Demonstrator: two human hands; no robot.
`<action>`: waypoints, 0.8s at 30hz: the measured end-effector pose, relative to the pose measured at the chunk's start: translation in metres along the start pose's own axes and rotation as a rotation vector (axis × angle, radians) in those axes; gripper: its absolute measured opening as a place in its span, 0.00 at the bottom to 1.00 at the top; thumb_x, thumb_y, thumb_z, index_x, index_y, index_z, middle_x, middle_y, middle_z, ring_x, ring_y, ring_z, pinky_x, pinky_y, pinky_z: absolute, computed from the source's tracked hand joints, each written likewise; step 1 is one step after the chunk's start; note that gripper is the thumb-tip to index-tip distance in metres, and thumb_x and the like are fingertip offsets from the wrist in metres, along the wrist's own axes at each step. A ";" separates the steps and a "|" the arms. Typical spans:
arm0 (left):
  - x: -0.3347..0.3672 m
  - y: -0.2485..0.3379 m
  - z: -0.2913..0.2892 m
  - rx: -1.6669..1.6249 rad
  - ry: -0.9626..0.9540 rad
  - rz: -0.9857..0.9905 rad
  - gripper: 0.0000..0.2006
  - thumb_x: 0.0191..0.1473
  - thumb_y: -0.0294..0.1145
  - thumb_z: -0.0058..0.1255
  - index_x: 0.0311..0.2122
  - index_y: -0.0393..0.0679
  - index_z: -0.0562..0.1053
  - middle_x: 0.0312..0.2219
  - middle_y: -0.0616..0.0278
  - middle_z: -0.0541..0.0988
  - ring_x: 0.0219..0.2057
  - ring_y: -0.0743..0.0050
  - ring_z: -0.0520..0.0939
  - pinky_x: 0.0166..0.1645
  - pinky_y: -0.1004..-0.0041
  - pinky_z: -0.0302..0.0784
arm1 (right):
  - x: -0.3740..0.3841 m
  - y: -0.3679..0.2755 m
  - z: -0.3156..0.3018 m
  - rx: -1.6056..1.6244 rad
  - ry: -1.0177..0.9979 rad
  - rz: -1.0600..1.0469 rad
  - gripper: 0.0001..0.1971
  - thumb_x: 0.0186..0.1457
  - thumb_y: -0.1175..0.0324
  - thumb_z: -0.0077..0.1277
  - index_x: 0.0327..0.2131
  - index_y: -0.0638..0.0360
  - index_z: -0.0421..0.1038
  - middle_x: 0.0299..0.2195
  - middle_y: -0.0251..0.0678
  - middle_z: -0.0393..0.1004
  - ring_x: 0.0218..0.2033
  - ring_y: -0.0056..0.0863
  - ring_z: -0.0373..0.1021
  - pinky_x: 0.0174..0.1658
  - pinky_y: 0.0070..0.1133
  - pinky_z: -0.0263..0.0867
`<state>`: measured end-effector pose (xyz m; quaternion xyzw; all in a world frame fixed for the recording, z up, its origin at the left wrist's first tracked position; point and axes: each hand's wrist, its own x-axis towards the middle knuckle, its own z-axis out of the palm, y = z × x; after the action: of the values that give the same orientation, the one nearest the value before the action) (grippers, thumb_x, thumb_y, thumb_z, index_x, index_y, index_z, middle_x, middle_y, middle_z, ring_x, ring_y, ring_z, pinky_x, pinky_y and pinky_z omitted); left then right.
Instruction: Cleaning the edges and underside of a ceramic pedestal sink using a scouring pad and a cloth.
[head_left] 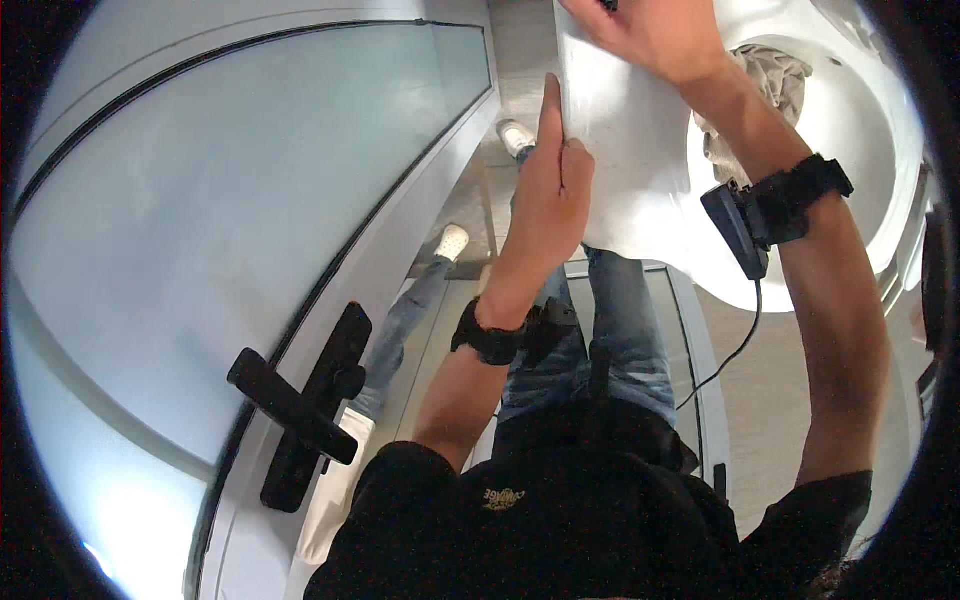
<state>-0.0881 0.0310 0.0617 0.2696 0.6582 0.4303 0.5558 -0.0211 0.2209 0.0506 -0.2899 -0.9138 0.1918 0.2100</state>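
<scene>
My left hand (565,195) is beside the left edge of the white washbasin counter (625,165), its index finger stretched out along that edge and the thumb bent beside it. Whether the palm touches the edge, I cannot tell. Over the far part of the counter is my right hand (665,40), partly cut off by the top of the picture. Its fingers are bent around a small dark thing (609,4), too little of which shows to name. A crumpled grey-brown cloth (775,80) lies in the round basin (850,150), partly behind my right forearm.
On the left stands a frosted-glass door (240,190) with a black handle (310,410). Another person's leg in jeans (405,320) and a white clog (453,241) show beside it. A black cable (745,340) hangs from the device strapped on my right wrist (740,225).
</scene>
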 end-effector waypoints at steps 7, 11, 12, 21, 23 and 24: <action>-0.003 0.002 -0.001 0.077 0.011 0.070 0.32 0.60 0.28 0.32 0.67 0.32 0.41 0.34 0.53 0.73 0.30 0.75 0.72 0.38 0.73 0.69 | -0.003 -0.007 -0.002 0.021 0.013 -0.028 0.09 0.43 0.69 0.51 0.29 0.58 0.63 0.24 0.41 0.65 0.24 0.40 0.65 0.33 0.32 0.61; -0.011 -0.003 -0.008 0.012 -0.048 0.019 0.32 0.61 0.28 0.32 0.67 0.33 0.41 0.36 0.54 0.72 0.31 0.76 0.71 0.39 0.73 0.69 | -0.001 -0.009 -0.001 0.017 0.023 -0.039 0.10 0.42 0.69 0.51 0.29 0.58 0.63 0.24 0.41 0.66 0.24 0.40 0.65 0.33 0.32 0.61; -0.013 -0.004 -0.008 0.012 -0.046 0.021 0.32 0.61 0.28 0.32 0.67 0.33 0.41 0.36 0.54 0.72 0.31 0.76 0.71 0.39 0.73 0.69 | 0.000 -0.010 -0.001 0.036 0.017 -0.030 0.10 0.42 0.69 0.51 0.29 0.58 0.63 0.24 0.41 0.66 0.25 0.40 0.65 0.33 0.32 0.61; -0.010 0.002 -0.006 -0.004 -0.030 0.036 0.32 0.59 0.26 0.31 0.68 0.33 0.41 0.36 0.56 0.72 0.29 0.78 0.69 0.36 0.75 0.68 | 0.001 -0.010 -0.002 -0.004 0.026 -0.039 0.09 0.42 0.69 0.50 0.28 0.58 0.63 0.24 0.41 0.65 0.24 0.40 0.65 0.33 0.32 0.61; -0.013 0.000 -0.004 0.067 -0.015 0.028 0.32 0.60 0.26 0.31 0.68 0.33 0.41 0.37 0.56 0.73 0.29 0.78 0.69 0.37 0.75 0.68 | -0.002 -0.009 -0.002 0.005 0.017 -0.032 0.09 0.42 0.69 0.50 0.28 0.58 0.63 0.24 0.41 0.65 0.25 0.40 0.65 0.33 0.32 0.61; -0.012 -0.003 -0.002 0.069 -0.014 0.030 0.32 0.60 0.26 0.31 0.68 0.33 0.41 0.37 0.56 0.73 0.29 0.78 0.69 0.37 0.75 0.68 | -0.001 -0.008 -0.002 0.013 0.009 -0.024 0.09 0.42 0.69 0.50 0.28 0.58 0.63 0.24 0.41 0.65 0.25 0.40 0.65 0.33 0.32 0.61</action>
<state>-0.0874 0.0195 0.0652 0.3011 0.6648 0.4138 0.5442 -0.0224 0.2147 0.0558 -0.2785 -0.9150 0.1939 0.2183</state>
